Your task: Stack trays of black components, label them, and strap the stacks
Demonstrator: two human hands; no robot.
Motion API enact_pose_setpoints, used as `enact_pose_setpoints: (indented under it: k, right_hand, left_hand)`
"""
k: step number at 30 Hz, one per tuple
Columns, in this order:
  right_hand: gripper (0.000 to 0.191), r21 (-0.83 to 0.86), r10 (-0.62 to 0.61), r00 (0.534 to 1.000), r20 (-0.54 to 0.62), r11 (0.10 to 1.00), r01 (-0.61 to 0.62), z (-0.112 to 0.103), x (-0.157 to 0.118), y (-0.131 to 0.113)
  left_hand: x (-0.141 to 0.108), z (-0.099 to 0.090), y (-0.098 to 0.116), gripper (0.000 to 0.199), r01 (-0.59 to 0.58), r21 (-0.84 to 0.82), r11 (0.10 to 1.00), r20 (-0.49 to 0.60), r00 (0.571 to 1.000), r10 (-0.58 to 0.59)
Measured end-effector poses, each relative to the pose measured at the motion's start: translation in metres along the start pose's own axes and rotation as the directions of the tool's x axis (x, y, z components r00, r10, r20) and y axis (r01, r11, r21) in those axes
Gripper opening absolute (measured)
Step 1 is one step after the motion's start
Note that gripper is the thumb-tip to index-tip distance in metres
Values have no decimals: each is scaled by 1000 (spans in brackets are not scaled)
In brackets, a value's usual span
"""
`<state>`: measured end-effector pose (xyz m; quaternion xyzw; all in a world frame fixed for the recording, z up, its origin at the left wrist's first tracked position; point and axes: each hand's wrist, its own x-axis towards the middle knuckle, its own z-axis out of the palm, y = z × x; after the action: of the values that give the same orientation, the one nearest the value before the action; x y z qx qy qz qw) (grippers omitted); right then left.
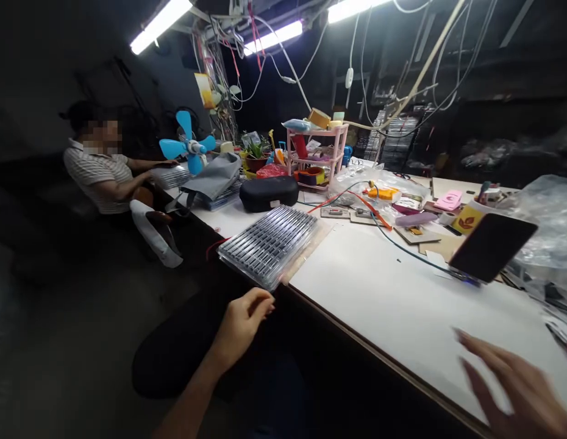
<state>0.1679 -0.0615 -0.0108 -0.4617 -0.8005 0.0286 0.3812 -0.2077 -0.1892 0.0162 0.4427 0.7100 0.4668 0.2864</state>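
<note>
Cup (476, 211) bears an emblem (469, 224), perhaps leaves; left hand (242, 323) near trays (269, 241).

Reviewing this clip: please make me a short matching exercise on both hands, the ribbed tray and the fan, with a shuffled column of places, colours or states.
Column one
1. Ribbed tray
2. Left hand
3. Right hand
4. Fan

Column two
A. Blurred, at the picture's lower right
B. Light blue blades
C. Lying flat, nearer the camera than the black case
D. Fingers curled, by the front edge of the white table

Right pairs: 1-C, 2-D, 3-A, 4-B.
</note>
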Motion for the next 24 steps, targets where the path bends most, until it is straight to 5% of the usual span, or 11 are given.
enact_pose_setpoints:
  k: [2,4,6,9,13,17,24]
  right_hand:
    - [50,87,-300,938,176,953,289,34,37,-24]
    - [40,118,-396,865,308,918,378,79,81,-48]
    - [36,79,-324,819,473,942,327,128,125,-67]
    - [37,26,-243,818,521,963,269,198,183,-86]
    - [40,-54,-106,844,526,986,157,265,235,-105]
    - [39,-92,-13,848,530,993,73,288,248,-117]
    - [47,-104,132,822,555,991,-89,279,250,-118]
  left_hand:
    - [3,-23,-18,27,6,80,997,-189,982,9]
    - [8,-37,-35,32,18,152,988,-283,959,26]
    - [15,-43,-48,39,2,210,978,-319,945,67]
    - [31,-44,-60,50,-29,242,970,-323,940,109]
    - [56,-39,-69,62,58,134,989,-298,954,-16]
    - [70,-44,-80,63,106,18,994,-344,934,-94]
    - [82,-50,-81,66,124,-401,908,-352,894,-278]
